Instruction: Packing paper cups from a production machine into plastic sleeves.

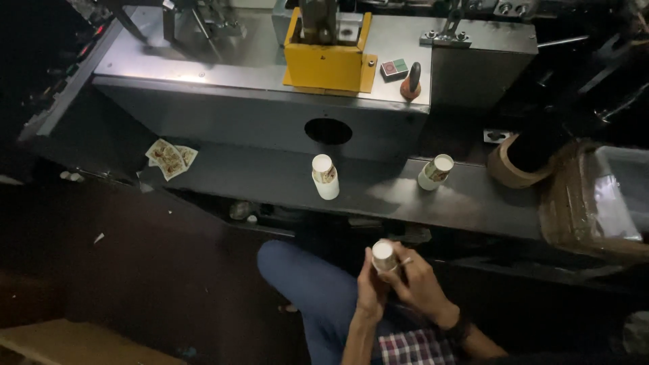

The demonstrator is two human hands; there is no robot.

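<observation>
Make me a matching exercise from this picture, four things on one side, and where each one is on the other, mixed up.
Things:
1. cup stack
2. yellow block
3. flat cutouts
4. tilted cup

Places:
A. left end of the ledge
B. on top of the machine
C. between both hands
D. on the ledge, right of the round hole

Pairs: 1-C, 2-B, 3-A, 4-D

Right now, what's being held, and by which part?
A small stack of paper cups, gripped around its sides by both the left hand and the right hand, white base end facing the camera.
</observation>
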